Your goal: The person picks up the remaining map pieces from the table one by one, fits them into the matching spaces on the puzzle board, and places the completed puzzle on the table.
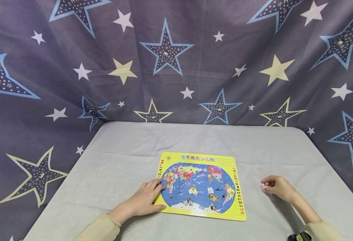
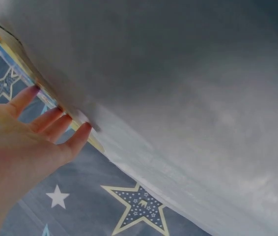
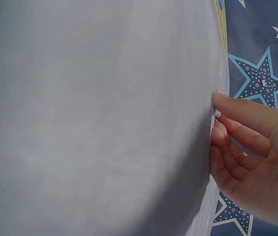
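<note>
A yellow-bordered world map puzzle board (image 1: 199, 214) lies flat on the table, with a blue oval of continents and animal pictures. Across its left edge rests my left hand (image 1: 144, 199), fingers spread and extended over the border. The left wrist view shows the same hand (image 2: 36, 132) with its fingertips against the board's edge. To the right of the board, my right hand (image 1: 280, 188) pinches a small pink and white piece (image 1: 263, 186) between thumb and fingers, just over the cloth. In the right wrist view the fingers cover most of that piece (image 3: 217, 113).
A light grey cloth (image 1: 128, 140) covers the table. Behind and at the sides hangs a dark curtain (image 1: 179, 87) printed with stars. A dark watch-like band (image 1: 300, 237) is at the right wrist.
</note>
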### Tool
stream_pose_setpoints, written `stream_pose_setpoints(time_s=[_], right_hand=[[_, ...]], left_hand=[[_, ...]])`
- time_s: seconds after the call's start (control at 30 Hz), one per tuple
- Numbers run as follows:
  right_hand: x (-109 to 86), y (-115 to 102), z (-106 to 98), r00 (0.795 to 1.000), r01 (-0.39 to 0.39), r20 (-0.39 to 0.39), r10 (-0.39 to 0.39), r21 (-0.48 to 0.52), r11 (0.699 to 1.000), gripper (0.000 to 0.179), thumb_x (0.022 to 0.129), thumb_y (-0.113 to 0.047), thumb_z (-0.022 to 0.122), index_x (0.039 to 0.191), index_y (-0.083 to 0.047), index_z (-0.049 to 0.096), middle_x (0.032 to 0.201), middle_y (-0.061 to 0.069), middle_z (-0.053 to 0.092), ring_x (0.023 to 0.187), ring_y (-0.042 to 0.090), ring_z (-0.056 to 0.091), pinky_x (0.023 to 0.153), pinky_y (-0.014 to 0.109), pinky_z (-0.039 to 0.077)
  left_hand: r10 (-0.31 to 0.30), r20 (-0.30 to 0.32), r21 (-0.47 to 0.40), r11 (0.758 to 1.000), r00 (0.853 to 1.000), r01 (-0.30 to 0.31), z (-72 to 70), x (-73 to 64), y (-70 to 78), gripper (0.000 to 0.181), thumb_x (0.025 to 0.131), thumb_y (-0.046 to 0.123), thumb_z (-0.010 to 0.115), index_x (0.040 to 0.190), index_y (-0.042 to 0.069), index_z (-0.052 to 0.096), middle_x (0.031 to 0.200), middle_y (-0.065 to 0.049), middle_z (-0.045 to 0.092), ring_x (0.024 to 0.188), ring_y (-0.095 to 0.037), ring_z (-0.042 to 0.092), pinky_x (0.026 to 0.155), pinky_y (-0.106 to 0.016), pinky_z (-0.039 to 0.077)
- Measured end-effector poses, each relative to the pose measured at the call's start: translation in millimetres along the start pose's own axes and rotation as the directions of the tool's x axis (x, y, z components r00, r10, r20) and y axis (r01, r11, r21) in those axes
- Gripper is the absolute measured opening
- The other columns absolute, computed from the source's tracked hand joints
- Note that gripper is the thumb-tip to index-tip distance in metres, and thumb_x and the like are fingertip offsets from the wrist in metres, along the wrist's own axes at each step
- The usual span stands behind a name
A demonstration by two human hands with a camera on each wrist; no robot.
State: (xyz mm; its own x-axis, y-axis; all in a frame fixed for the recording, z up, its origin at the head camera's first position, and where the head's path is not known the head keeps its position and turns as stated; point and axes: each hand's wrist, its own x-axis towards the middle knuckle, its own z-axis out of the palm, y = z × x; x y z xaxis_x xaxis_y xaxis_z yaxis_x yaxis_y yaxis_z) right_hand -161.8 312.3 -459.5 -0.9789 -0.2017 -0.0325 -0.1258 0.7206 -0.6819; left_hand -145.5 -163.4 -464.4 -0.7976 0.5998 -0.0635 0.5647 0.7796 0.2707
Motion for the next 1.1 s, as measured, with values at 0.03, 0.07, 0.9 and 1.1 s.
stream_pose_setpoints(time_s=[0.03,0.07,0.9,1.1], right_hand=[[0.2,0.7,0.1,1.000,0.001,-0.004,-0.001,0.005,1.000,0.025,0.070,-0.003,0.070,0.089,0.011,0.060,0.073,0.004,0.056,0.061,0.002,0.046,0.052,0.020,0.043],[0.6,2.7,0.3,1.000,0.019,-0.008,-0.019,0.013,1.000,0.025,0.070,-0.004,0.070,0.088,0.011,0.060,0.073,0.004,0.056,0.061,0.002,0.046,0.052,0.020,0.043],[-1.1,-4.7,-1.9,0.999,0.045,0.001,-0.045,0.076,0.996,0.009,0.077,0.005,0.059,0.085,0.007,0.058,0.073,0.006,0.058,0.060,0.003,0.051,0.053,0.021,0.045],[-0.7,-10.8,-4.9,1.000,0.014,0.001,-0.014,0.056,0.998,0.008,0.078,0.003,0.058,0.085,0.005,0.059,0.074,0.006,0.059,0.063,0.005,0.053,0.055,0.022,0.046]], left_hand=[[0.000,0.000,0.000,1.000,1.000,0.000,0.0,-0.2,-0.1,0.067,0.079,0.059,0.049,0.126,0.012,0.045,0.138,-0.013,0.029,0.126,-0.027,0.028,0.098,-0.045,0.028],[0.001,-0.001,0.001,1.000,1.000,-0.001,0.2,-0.2,-0.2,0.067,0.079,0.059,0.049,0.126,0.012,0.045,0.138,-0.013,0.029,0.126,-0.027,0.028,0.098,-0.045,0.028],[-0.004,0.004,0.003,1.000,1.000,0.004,-0.9,0.1,1.1,0.067,0.080,0.058,0.049,0.126,0.011,0.045,0.139,-0.014,0.029,0.126,-0.027,0.028,0.098,-0.045,0.028],[-0.007,0.004,0.003,1.000,1.000,0.007,-1.6,-0.5,1.8,0.066,0.080,0.057,0.050,0.126,0.011,0.045,0.139,-0.014,0.028,0.126,-0.027,0.028,0.098,-0.045,0.028]])
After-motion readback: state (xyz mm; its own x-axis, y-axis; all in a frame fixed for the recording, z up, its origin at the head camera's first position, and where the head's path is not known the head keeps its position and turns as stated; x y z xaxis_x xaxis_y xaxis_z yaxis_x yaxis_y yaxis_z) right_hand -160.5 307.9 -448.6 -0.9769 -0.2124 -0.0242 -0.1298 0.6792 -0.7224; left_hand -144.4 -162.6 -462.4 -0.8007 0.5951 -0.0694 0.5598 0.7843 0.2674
